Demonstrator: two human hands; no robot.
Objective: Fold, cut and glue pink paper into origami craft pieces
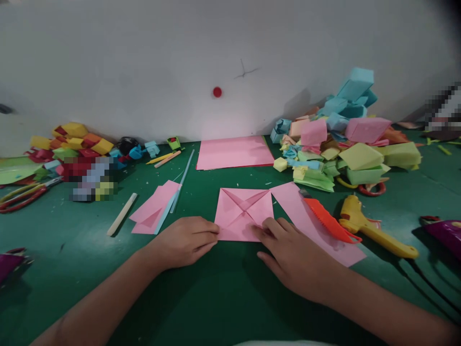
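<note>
A square of pink origami paper [244,226] lies flat on the green table in front of me, with folded flaps and creases meeting near its middle. My left hand [188,241] has its fingers closed together on the paper's lower left corner. On the lower right part, the fingertips of my right hand [288,250] rest on the paper, the thumb held apart below its edge. Beside that hand, a pink paper strip [293,202] reaches down to the right, partly under an orange cutter [326,218]. Left of my left hand are folded pink scraps [154,206].
A stack of pink sheets [234,154] lies by the wall. Heaps of folded paper pieces stand left [74,139] and right [363,154]. A yellow glue gun [374,228], scissors [25,194], a wooden stick [122,215] and a pale blue strip [182,180] are around.
</note>
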